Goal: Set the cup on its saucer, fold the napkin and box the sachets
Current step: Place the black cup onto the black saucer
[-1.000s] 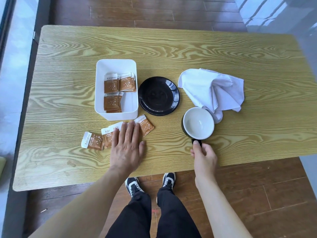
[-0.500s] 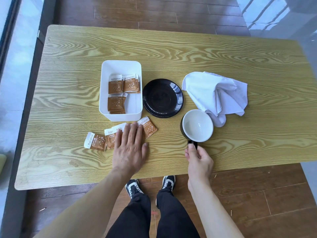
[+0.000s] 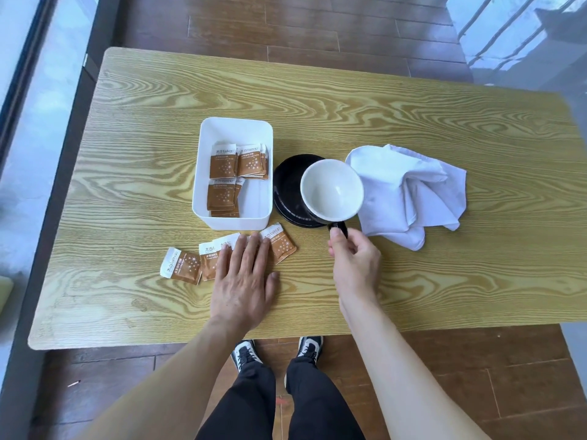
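Note:
My right hand (image 3: 352,258) grips the handle of a cup (image 3: 332,188), black outside and white inside. The cup hangs tilted over the right half of the black saucer (image 3: 286,188), covering much of it. A crumpled white napkin (image 3: 409,192) lies just right of the cup. The white box (image 3: 233,173) left of the saucer holds several brown sachets. Loose brown sachets (image 3: 181,265) lie in front of the box. My left hand (image 3: 244,281) rests flat, fingers spread, on some of them.
The wooden table (image 3: 317,100) has its near edge just above my shoes. Its left edge runs along a window sill and glass. Dark wood floor surrounds it.
My right hand lifted the cup off the table and carried it left and away, over the saucer. My left hand stayed flat on the sachets.

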